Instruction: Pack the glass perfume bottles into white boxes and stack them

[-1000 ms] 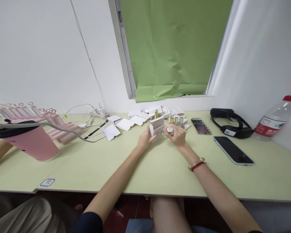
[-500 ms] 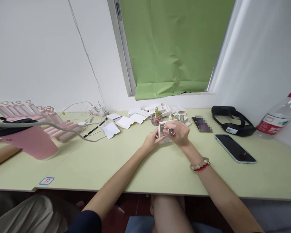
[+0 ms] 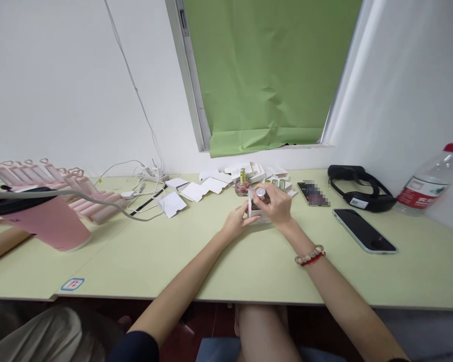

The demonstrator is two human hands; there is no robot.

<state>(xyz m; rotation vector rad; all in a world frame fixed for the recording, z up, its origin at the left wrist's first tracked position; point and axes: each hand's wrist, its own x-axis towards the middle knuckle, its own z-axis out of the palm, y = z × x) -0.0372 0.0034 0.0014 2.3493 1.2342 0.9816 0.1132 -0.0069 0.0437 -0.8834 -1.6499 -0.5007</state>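
My left hand (image 3: 236, 222) is closed around the near left side of a small white box (image 3: 251, 205), thumb toward the front. The fingers of my right hand (image 3: 278, 205) pinch a small cylinder with a round silver end (image 3: 261, 192), held at the box's top. My fingers hide most of both things, and I cannot tell how deep the cylinder sits in the box. Just beyond stands a round glass perfume bottle (image 3: 242, 188) with a gold top. Several small metallic-topped vials (image 3: 275, 184) stand behind my right hand.
White folded cards (image 3: 194, 191) and flattened boxes lie toward the wall. At right are two phones (image 3: 364, 231), a black headset (image 3: 362, 188) and a water bottle (image 3: 425, 183). At left stand a pink cup (image 3: 47, 226), pink handheld devices (image 3: 101, 203), cables and another person's arm (image 3: 5, 245).
My right hand has tilted the cylinder, so its end now shows as a plain silver disc, slightly further left and higher. My left hand keeps its hold on the box.
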